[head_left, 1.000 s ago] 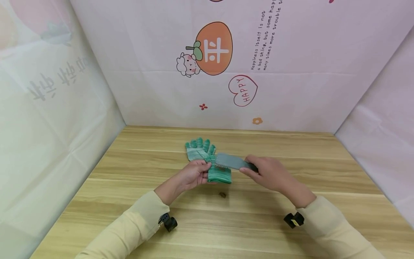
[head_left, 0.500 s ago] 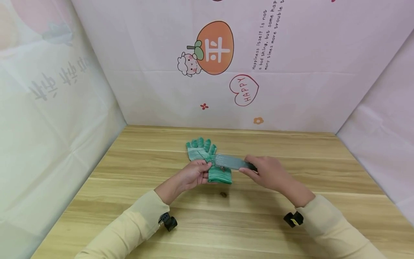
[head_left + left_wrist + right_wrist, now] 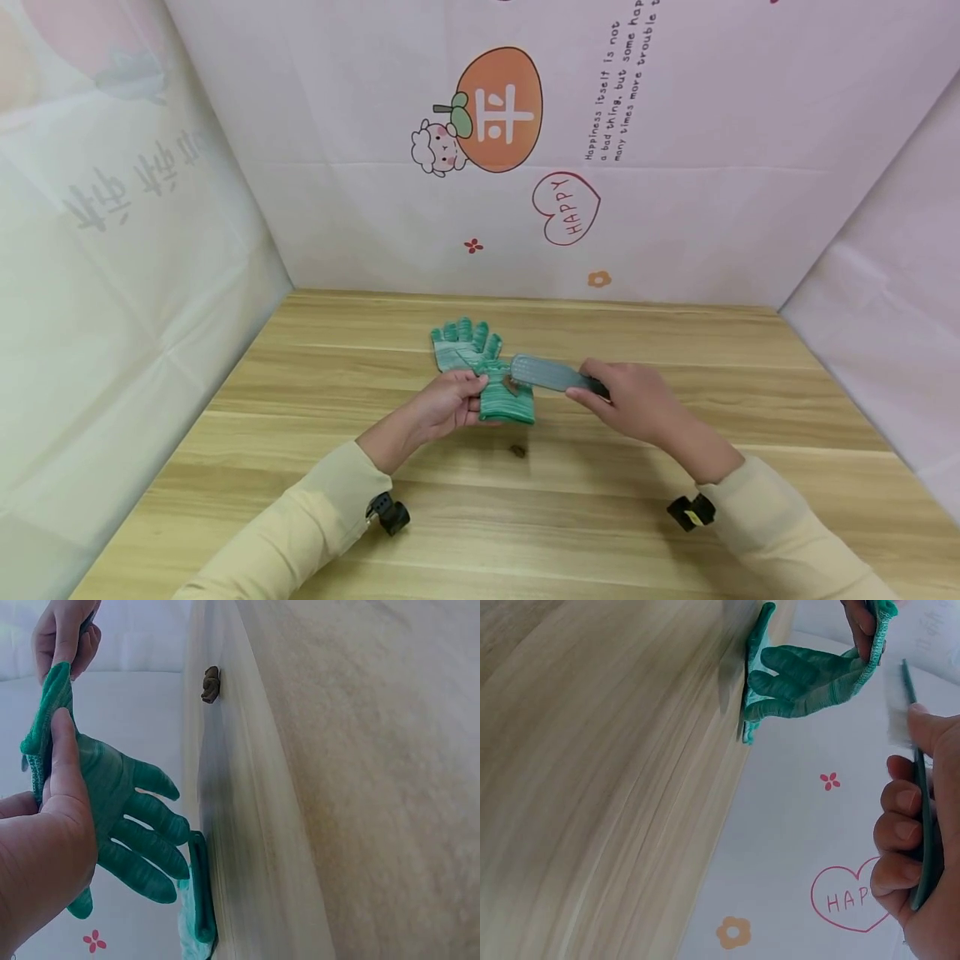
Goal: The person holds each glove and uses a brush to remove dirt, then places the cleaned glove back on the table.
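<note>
My left hand (image 3: 446,404) pinches a green-and-white knit glove (image 3: 507,408) by its cuff, with the thumb on top. In the left wrist view the fingers of this glove (image 3: 146,832) hang down over the table. A brown smear (image 3: 512,384) shows on the cuff. My right hand (image 3: 633,400) grips the handle of a grey-green brush (image 3: 546,373), whose head is over the cuff's right side. Pale bristles (image 3: 897,709) face the glove in the right wrist view; whether they touch it is hard to tell. A second matching glove (image 3: 453,357) lies flat behind.
A small brown lump (image 3: 517,451) lies on the wooden table (image 3: 360,533) in front of the held glove. White printed sheets rise behind the table (image 3: 360,225) and along both sides.
My right hand and the brush have shifted a little to the right, uncovering the brown smear on the cuff. The left hand and its glove have barely moved.
</note>
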Tool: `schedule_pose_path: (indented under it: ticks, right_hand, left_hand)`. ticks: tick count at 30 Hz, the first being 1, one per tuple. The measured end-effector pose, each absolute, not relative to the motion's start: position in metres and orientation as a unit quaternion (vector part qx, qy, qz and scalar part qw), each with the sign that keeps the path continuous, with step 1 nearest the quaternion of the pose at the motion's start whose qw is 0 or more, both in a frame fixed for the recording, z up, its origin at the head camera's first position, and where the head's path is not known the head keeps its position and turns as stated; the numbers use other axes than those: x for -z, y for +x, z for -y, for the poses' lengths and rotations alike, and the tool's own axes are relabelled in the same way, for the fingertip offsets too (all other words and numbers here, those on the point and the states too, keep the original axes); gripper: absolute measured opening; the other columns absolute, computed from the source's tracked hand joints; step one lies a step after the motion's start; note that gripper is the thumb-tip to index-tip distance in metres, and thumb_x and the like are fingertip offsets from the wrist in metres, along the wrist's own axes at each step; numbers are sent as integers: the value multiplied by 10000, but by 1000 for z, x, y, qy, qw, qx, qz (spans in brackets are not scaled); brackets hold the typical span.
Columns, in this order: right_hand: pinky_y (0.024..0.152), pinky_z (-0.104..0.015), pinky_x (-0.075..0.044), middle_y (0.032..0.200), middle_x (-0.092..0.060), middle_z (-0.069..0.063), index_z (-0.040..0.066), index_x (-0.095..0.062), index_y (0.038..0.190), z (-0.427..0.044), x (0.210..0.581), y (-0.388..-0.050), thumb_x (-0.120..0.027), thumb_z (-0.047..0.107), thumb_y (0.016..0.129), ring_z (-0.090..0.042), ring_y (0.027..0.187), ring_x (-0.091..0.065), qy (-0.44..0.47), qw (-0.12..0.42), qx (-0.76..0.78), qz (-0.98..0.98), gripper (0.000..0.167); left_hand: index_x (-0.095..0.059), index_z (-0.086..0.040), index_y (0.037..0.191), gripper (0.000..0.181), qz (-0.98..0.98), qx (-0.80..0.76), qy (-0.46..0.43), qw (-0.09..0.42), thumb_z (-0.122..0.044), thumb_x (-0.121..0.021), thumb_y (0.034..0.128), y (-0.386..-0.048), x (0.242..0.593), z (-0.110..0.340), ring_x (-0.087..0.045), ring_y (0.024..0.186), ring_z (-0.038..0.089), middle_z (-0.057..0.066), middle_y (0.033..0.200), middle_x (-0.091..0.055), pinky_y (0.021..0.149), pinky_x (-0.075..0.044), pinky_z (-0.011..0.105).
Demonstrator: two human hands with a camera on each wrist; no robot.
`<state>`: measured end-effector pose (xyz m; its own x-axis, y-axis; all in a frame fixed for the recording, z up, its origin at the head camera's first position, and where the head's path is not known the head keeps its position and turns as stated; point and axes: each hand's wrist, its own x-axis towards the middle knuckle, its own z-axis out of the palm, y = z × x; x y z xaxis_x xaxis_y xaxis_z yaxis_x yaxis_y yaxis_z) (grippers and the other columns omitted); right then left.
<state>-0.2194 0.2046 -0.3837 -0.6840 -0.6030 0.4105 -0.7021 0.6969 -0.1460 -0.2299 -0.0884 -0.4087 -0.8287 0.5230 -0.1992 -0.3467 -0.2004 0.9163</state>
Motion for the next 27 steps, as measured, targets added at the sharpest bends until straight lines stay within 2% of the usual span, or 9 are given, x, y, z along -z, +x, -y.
schedule_pose_path:
  ticks: [1,3,7,9,11,12,14,20,27]
  right_hand:
    - [460,-213,-252,597,-348,135,137,-584,918,-205,384,-219,-671,339,932,-10,490,-280,366,171,-152,902,221]
    - [466,-204,-261,615,-355,141,137,-582,910,-207,385,-218,-682,331,925,-2,503,-288,385,178,-162,891,218]
    - [483,-189,-282,656,-383,157,142,-592,914,-208,385,-216,-687,334,920,11,533,-311,425,184,-169,870,214]
    - [490,-187,-287,663,-392,161,143,-597,924,-208,384,-215,-681,336,925,15,542,-318,433,180,-170,867,210]
    - [488,-187,-285,652,-384,162,142,-596,927,-208,385,-215,-678,333,928,17,539,-315,433,178,-169,867,208]
    - [487,-188,-285,649,-382,161,142,-594,926,-208,385,-215,-681,329,926,17,537,-315,431,177,-169,869,206]
    - [483,-187,-282,644,-377,163,142,-589,923,-207,386,-215,-684,324,924,19,532,-309,429,179,-170,869,205]
    - [474,-187,-273,641,-374,163,138,-586,915,-206,389,-217,-694,323,916,14,523,-304,426,187,-167,869,214]
    - [466,-183,-266,631,-373,163,128,-592,911,-204,391,-220,-675,345,928,22,513,-293,425,194,-169,868,233]
  left_hand:
    - [-396,-78,765,312,-565,-771,79,282,-117,-360,1073,-230,409,89,-412,571,83,2,666,-407,771,-538,352]
    - [-429,-63,801,288,-562,-773,80,282,-109,-348,1074,-230,409,89,-538,628,86,17,707,-506,898,-508,467]
    - [-478,-34,884,247,-559,-775,85,283,-94,-332,1074,-231,409,88,-658,754,130,53,806,-621,967,-419,544]
    - [-466,-48,840,267,-561,-774,85,282,-93,-342,1072,-230,408,88,-597,683,94,28,752,-563,899,-511,451]
    - [-454,-60,798,287,-565,-770,84,284,-89,-360,1067,-230,408,87,-516,627,78,11,713,-505,771,-547,343]
    - [-437,-69,768,306,-567,-769,84,284,-90,-369,1065,-229,408,87,-454,597,78,3,689,-454,687,-522,286]
    - [-396,-87,718,344,-570,-766,83,285,-90,-385,1061,-228,407,87,-323,568,101,-1,661,-345,552,-385,223]
    - [-344,-99,695,370,-574,-759,98,291,-100,-384,1064,-227,409,87,-217,577,134,6,664,-257,548,-252,259]
    - [-340,-99,697,368,-573,-754,113,302,-84,-370,1064,-228,411,89,-215,571,134,1,646,-259,545,-283,255]
